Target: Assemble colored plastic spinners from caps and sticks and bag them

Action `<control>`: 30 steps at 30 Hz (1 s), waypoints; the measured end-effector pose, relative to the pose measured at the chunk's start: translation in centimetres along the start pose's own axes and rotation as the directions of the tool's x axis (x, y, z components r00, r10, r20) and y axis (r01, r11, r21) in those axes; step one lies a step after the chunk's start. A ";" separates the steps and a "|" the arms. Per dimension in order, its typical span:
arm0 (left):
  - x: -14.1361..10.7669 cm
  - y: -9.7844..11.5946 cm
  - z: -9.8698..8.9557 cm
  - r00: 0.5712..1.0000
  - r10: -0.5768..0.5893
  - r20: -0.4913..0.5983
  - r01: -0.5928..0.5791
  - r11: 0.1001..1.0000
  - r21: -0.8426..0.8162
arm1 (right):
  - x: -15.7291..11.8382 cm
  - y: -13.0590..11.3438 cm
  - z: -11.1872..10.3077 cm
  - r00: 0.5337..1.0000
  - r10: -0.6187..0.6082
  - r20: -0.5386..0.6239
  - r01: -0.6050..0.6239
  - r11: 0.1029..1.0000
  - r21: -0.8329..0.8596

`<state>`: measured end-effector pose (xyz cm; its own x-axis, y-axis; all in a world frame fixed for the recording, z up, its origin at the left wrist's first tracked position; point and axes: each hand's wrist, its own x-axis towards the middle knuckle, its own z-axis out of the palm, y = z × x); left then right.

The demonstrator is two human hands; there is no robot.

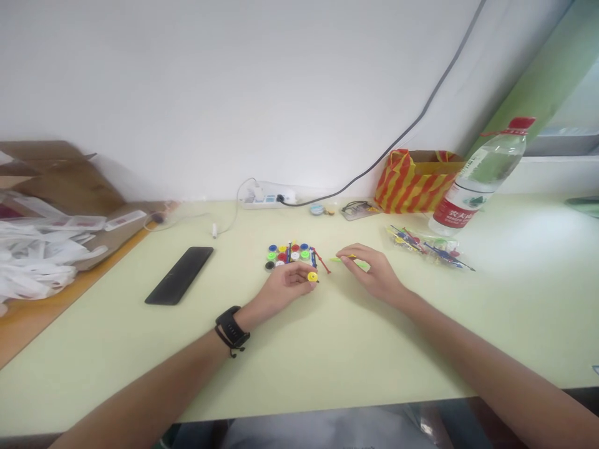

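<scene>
Between thumb and fingers of my left hand (287, 284) is a small round yellow disc (312, 277) with a dark tip poking out beside it. My right hand (372, 271) pinches a thin yellow-green plastic piece (335, 259); its far end is hidden by the fingers. Just beyond my left hand lie several small round discs in blue, green, red, white and black, such as a blue disc (304, 247) and a black disc (270, 265). Thin blue pieces lie among them. A thin red plastic piece (322, 260) rests on the table between my hands.
A black phone-like slab (180, 275) lies at left. Clear bags of colourful plastic parts (428, 246) sit at right, near a large water bottle (482, 178) and a striped bag (412, 184). A power strip (266, 196) stands by the wall; a cardboard box (60, 171) is far left.
</scene>
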<state>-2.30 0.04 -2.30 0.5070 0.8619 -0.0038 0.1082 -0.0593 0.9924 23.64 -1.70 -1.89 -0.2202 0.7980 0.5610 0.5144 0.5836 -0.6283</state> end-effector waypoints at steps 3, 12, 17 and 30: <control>0.1 -0.3 -0.1 1.000 -0.009 0.008 0.009 1.000 -0.001 | 0.0 0.1 0.0 1.000 0.014 -0.011 -0.014 1.000 0.006; 0.2 -0.5 0.0 1.000 -0.002 0.008 0.002 1.000 -0.009 | -0.2 -0.2 0.4 0.979 0.202 -0.033 -0.190 0.957 0.220; 0.2 -0.6 -0.1 1.000 0.012 -0.003 -0.012 1.000 0.005 | 0.2 -0.8 -0.1 0.933 0.360 0.013 -0.334 0.850 0.409; -1.0 1.3 1.1 0.980 0.176 0.093 -0.178 0.984 0.007 | -1.6 -3.4 2.5 0.952 0.103 0.288 -0.228 0.866 0.444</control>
<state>-1.68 -1.45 -1.12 0.5958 0.7870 0.1599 0.0224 -0.2153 0.9763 20.21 -4.59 -2.03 -0.3950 0.8633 0.3141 0.1280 0.3903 -0.9117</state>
